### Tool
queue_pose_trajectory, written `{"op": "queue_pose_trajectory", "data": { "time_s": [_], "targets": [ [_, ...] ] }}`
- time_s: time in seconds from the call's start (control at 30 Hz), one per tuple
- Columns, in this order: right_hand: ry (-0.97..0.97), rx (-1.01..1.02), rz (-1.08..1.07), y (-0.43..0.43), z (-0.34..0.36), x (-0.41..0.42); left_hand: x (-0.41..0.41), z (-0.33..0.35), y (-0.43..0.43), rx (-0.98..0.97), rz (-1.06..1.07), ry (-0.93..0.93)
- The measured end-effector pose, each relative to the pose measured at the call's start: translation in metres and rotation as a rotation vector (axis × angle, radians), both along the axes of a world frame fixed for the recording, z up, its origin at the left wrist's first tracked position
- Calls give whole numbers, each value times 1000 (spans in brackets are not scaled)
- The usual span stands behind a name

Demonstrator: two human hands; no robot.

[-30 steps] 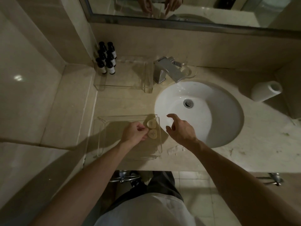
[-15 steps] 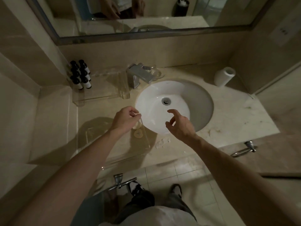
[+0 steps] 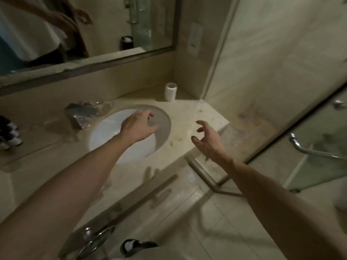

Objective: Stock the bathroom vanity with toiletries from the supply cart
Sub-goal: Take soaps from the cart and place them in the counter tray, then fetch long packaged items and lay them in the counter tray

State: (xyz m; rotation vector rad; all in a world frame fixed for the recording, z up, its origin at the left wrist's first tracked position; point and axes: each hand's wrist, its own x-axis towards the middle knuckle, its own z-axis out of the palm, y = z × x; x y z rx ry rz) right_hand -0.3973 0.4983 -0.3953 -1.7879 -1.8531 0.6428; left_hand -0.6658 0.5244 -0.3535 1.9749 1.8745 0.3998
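Beige marble covers the tabletop [image 3: 189, 117] and the walls of this dim bathroom, and the whole view is smeared by motion blur, so fine detail is hard to read. Set into the marble is a round white sink [image 3: 120, 141], partly covered by the left forearm that crosses it. At the sink's back edge the chrome faucet [image 3: 80, 114] shows only as a streaked grey shape. Small dark toiletry bottles [image 3: 8, 133] with pale labels stand at the far left edge of the tabletop, cut off by the frame so their number cannot be told. A white paper roll [image 3: 170, 91] stands upright in the back corner where the tabletop meets the side wall. Above the backsplash the mirror [image 3: 105, 29] reflects a pale shirt and two arms, with a small dark container further back, too soft to identify. The left hand [image 3: 139, 126] hangs over the basin, palm down, fingers loosely curled and apart, holding nothing. The right hand [image 3: 206, 140] hovers over the right end of the tabletop, fingers spread and bent like a claw, also holding nothing. To the right a glass shower door with a chrome handle [image 3: 308, 150] runs out of frame. At the bottom edge a dark shoe is partly visible on the tiled floor.
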Motion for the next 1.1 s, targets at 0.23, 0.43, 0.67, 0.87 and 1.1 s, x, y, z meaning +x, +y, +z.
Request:
{"op": "queue_pose_trajectory", "data": {
  "time_s": [0.23,0.43,0.67,0.87,1.1],
  "targets": [
    [15,77,-267,-110,37,167,174,40,-56,74,-171,-66],
    [-48,127,-491,-223,63,296,329,53,-119,94,-439,-70],
    [-99,83,-841,-374,82,419,509,78,-193,115,-828,-70],
    [-116,68,-1215,-517,98,495,657,99,-286,178,-1173,-72],
    [-145,32,-1604,-670,120,542,801,111,-417,204,-1504,-189]
  ]
}}
